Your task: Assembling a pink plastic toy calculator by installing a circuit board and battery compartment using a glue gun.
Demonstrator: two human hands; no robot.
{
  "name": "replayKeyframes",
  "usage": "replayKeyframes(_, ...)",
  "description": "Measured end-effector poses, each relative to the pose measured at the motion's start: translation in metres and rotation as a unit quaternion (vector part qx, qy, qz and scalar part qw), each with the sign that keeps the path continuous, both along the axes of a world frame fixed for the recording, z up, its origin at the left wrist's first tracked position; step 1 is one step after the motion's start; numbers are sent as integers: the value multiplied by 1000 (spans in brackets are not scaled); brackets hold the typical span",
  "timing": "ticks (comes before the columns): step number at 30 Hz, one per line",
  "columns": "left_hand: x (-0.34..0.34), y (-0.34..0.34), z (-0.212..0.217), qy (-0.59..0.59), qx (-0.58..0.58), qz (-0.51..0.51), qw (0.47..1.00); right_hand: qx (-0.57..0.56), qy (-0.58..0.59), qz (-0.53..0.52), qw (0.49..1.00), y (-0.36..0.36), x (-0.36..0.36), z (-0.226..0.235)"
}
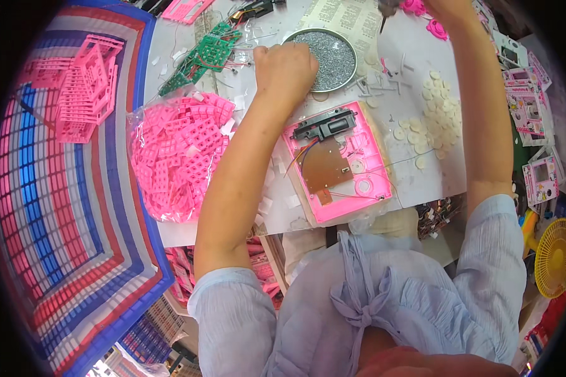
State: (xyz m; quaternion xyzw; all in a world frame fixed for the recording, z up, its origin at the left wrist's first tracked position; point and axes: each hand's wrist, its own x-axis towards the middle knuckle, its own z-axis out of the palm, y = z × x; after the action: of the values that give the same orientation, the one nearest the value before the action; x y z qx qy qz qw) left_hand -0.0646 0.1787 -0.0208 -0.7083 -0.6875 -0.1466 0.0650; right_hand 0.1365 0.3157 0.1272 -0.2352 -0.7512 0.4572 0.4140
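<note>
My left hand rests with curled fingers on the rim of a round metal dish of small grey screws; whether it holds a screw is hidden. My right hand reaches to the top edge of the view, mostly cut off, near a dark tool tip. Between my arms lies an open pink plastic casing on the white table, with a brown circuit board, a black part and thin coloured wires inside.
A clear bag of pink plastic grid pieces lies left of the casing. Green circuit boards sit behind it. White round discs are scattered at right. A striped bag with pink frames stands at left. Finished pink toys lie at right.
</note>
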Motion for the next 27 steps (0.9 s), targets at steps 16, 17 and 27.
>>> replayKeyframes(16, 67, -148, 36, -302, 136, -118, 936, -125, 279, 282, 910, -170, 14, -33)
replayKeyframes(17, 68, -149, 37, -311, 137, -119, 933, -138, 262, 252, 921, -176, 15, -28)
replayKeyframes(27, 69, -146, 46, -233, 160, -75, 956, -136, 266, 205, 932, -176, 8, -49)
